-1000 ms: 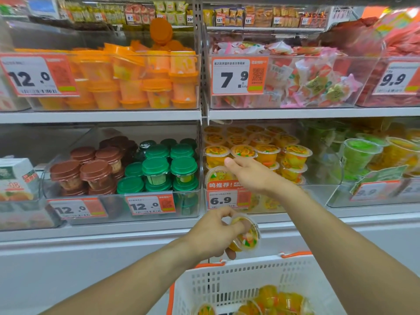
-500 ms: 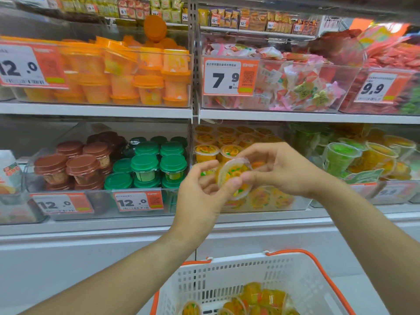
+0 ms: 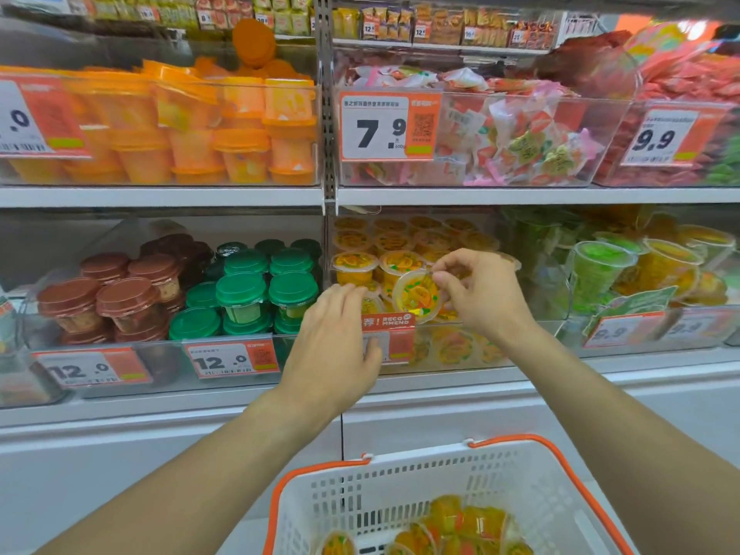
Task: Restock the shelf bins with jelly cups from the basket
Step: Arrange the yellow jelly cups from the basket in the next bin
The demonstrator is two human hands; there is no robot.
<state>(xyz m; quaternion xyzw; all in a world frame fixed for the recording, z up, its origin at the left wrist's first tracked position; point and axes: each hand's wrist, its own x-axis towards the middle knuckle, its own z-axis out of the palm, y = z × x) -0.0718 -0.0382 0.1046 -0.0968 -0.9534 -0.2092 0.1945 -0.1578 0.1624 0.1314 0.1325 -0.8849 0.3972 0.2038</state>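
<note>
right hand (image 3: 478,292): yours, up at the clear shelf bin (image 3: 460,350). Thumb and fingertips (image 3: 440,279) pinch the rim of one jelly cup (image 3: 414,294).
jelly cup: tilted, lid facing you, orange and yellow fruit print with green bits. Sits at 9 o'clock of your right hand, touching the fingertips, just above the bin's front wall.
left hand (image 3: 334,342): at 7 o'clock of the held cup, palm away from you, fingers relaxed and slightly curled, holding nothing. Fingertips reach the bin's front edge; thumb lies across the red price tag (image 3: 390,334). Can't tell if the fingers touch the cups behind them.
shelf bin: lower shelf, middle bay. Rows of matching jelly cups (image 3: 394,242) run back at 12 o'clock of the held cup, lids up. More show through the front wall below it.
basket (image 3: 400,486): white mesh with orange handle and rim, at 6 o'clock of both hands, well apart from them. Loose jelly cups (image 3: 452,526) lie in its bottom, same print.
neighbours: green-lidded tubs (image 3: 256,290) and brown-lidded tubs (image 3: 108,290) at 9 o'clock of the left hand, tag reads 12.0. Green and yellow cups (image 3: 624,270) at 3 o'clock of the right hand, blurred.
upper shelf: orange tubs (image 3: 200,130) at 11 o'clock; wrapped sweets (image 3: 520,138) at 12 o'clock behind a 7.9 tag (image 3: 386,128).
</note>
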